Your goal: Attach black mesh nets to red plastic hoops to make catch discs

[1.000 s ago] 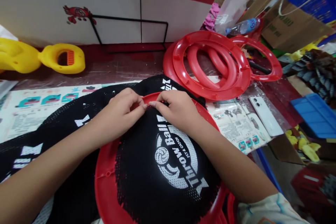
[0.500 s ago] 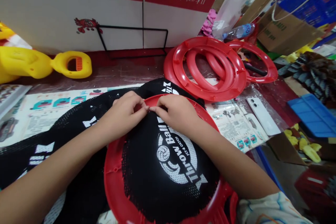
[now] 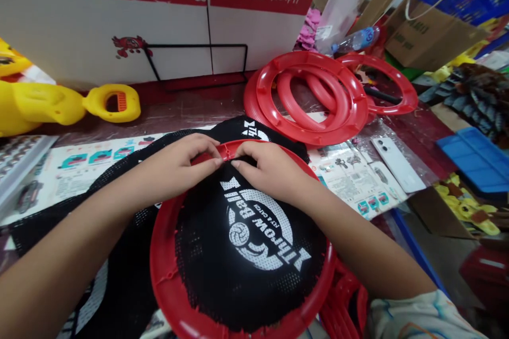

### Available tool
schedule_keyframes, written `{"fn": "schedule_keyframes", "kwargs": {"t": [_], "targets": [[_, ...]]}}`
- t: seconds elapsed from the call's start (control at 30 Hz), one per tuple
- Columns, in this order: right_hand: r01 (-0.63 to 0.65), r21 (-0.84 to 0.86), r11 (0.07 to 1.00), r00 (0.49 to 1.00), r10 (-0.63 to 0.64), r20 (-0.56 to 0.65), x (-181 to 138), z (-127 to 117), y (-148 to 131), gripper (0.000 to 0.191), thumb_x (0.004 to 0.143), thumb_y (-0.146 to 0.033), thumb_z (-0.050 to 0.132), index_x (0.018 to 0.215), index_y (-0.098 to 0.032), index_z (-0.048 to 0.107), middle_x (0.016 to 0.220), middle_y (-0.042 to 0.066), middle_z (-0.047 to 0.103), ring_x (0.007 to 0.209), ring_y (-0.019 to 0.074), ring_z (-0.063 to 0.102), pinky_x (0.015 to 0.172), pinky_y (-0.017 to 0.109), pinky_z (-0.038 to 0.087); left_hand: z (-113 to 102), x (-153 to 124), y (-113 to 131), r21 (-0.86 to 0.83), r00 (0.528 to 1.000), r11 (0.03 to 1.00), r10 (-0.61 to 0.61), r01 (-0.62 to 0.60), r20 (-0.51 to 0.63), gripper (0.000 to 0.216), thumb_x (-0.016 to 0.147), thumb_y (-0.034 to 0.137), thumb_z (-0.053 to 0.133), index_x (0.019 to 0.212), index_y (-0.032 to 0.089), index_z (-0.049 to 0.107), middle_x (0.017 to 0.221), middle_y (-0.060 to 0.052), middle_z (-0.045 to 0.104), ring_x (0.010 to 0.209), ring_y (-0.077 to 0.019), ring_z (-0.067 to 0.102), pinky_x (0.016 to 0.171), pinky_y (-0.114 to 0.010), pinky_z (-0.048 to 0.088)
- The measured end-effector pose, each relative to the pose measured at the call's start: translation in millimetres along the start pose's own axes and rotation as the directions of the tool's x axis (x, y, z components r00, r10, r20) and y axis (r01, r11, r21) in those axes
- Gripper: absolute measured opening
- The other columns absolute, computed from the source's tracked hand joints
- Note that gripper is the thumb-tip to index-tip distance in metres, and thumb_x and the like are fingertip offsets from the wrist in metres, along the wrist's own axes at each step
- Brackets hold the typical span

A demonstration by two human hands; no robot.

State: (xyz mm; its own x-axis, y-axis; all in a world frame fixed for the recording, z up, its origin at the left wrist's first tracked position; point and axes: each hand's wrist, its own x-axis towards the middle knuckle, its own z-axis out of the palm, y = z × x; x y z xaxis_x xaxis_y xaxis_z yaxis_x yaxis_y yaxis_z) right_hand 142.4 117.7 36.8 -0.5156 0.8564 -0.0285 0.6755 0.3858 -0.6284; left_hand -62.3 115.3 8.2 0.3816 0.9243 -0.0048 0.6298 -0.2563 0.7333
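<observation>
A round black mesh cloth (image 3: 214, 254), printed "Throw Ball" in white, lies across a red plastic ring (image 3: 162, 259). Its frayed edge overlaps the inner part of the ring. At the far side of the ring, my left hand (image 3: 185, 164) pinches the cloth's edge between thumb and fingers. My right hand (image 3: 272, 172) pinches the same edge just to the right, fingertips close to the other hand's. More black printed cloth (image 3: 127, 280) is spread under and left of the ring. Red ring parts (image 3: 344, 296) show beneath the near right side.
Several red rings (image 3: 270, 82) are piled at the back right, near a white phone (image 3: 397, 164). A black wire stand (image 3: 199, 45) stands before a large white-and-red carton (image 3: 167, 24). Yellow plastic toys (image 3: 47, 103) sit at the left. Printed cardboard (image 3: 353, 175) covers part of the table.
The cloth has been drawn toward me at the far side, baring more of the ring's far rim. Both hands have stayed at that edge, with fingertips slightly farther apart. The view has shifted slightly.
</observation>
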Motion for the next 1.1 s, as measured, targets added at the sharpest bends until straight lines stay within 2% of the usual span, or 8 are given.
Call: {"fn": "schedule_keyframes", "kwargs": {"t": [0.1, 0.23, 0.37, 0.53, 0.73, 0.9, 1.1], "targets": [[0.018, -0.087, 0.996, 0.997, -0.025, -0.077, 2, 7, 5, 0.011, 0.088, -0.019, 0.057, 0.082, -0.015, 0.064, 0.082, 0.003, 0.069, 0.074, 0.013, 0.056, 0.067, 0.024, 0.037, 7, 4, -3, -0.049, 1.0, 0.999, 0.017, -0.016, 0.017, 0.029, 0.083, 0.05, 0.056, 0.083, 0.022, 0.066, 0.126, -0.006, 0.055, 0.115, -0.0266, 0.055, 0.103, -0.044, 0.04], [0.056, -0.13, 0.99, 0.979, -0.08, -0.187, 2, 13, 13, 0.014, 0.089, -0.024, 0.058, 0.083, -0.014, 0.066, 0.083, 0.004, 0.069, 0.078, 0.0137, 0.057, 0.072, 0.025, 0.038, 12, 3, -6, -0.085, 0.999, 0.996, -0.036, 0.037, 0.008, 0.033, 0.08, 0.051, 0.06, 0.071, 0.02, 0.063, 0.123, -0.008, 0.055, 0.113, -0.0275, 0.055, 0.102, -0.045, 0.043], [0.017, -0.163, 0.986, 0.971, -0.056, -0.233, 2, 18, 17, 0.015, 0.09, -0.025, 0.057, 0.083, -0.015, 0.065, 0.082, 0.004, 0.069, 0.077, 0.0138, 0.057, 0.071, 0.026, 0.038, 16, 5, -10, -0.161, 0.993, 0.982, -0.109, 0.102, -0.04, 0.029, 0.082, 0.048, 0.058, 0.075, 0.02, 0.063, 0.124, -0.009, 0.059, 0.112, -0.027, 0.057, 0.1, -0.044, 0.045], [-0.06, -0.19, 0.98, 0.971, 0.013, -0.24, 1, 23, 16, 0.017, 0.092, -0.027, 0.054, 0.085, -0.015, 0.064, 0.086, 0.004, 0.069, 0.079, 0.015, 0.058, 0.069, 0.026, 0.036, 19, 7, -9, -0.136, 0.976, 0.973, -0.197, 0.184, -0.089, 0.023, 0.083, 0.041, 0.057, 0.074, 0.021, 0.061, 0.116, -0.007, 0.067, 0.101, -0.0259, 0.062, 0.093, -0.042, 0.048], [-0.113, -0.27, 0.956, 0.969, 0.046, -0.244, 1, 25, 15, 0.02, 0.094, -0.03, 0.052, 0.087, -0.015, 0.064, 0.085, 0.005, 0.069, 0.078, 0.0163, 0.059, 0.066, 0.028, 0.033, 19, 6, 4, -0.034, 0.969, 0.982, -0.189, 0.186, -0.16, 0.021, 0.082, 0.037, 0.053, 0.068, 0.022, 0.057, 0.115, -0.008, 0.068, 0.102, -0.0258, 0.061, 0.094, -0.042, 0.045], [-0.127, -0.302, 0.945, 0.969, 0.053, -0.241, 3, 27, 14, 0.021, 0.094, -0.031, 0.052, 0.086, -0.015, 0.064, 0.085, 0.005, 0.07, 0.077, 0.0164, 0.059, 0.064, 0.028, 0.031, 21, 6, 3, -0.042, 0.969, 0.982, -0.187, 0.182, -0.163, 0.018, 0.081, 0.035, 0.053, 0.069, 0.022, 0.056, 0.115, -0.009, 0.068, 0.106, -0.027, 0.061, 0.095, -0.044, 0.044], [-0.113, -0.297, 0.948, 0.973, 0.045, -0.228, 2, 27, 14, 0.022, 0.094, -0.032, 0.052, 0.085, -0.015, 0.064, 0.086, 0.005, 0.07, 0.078, 0.0162, 0.059, 0.065, 0.028, 0.031, 20, 6, 3, -0.04, 0.962, 0.974, -0.228, 0.224, -0.152, 0.016, 0.077, 0.033, 0.054, 0.067, 0.022, 0.057, 0.118, -0.007, 0.067, 0.1, -0.0274, 0.062, 0.094, -0.046, 0.046]]}}
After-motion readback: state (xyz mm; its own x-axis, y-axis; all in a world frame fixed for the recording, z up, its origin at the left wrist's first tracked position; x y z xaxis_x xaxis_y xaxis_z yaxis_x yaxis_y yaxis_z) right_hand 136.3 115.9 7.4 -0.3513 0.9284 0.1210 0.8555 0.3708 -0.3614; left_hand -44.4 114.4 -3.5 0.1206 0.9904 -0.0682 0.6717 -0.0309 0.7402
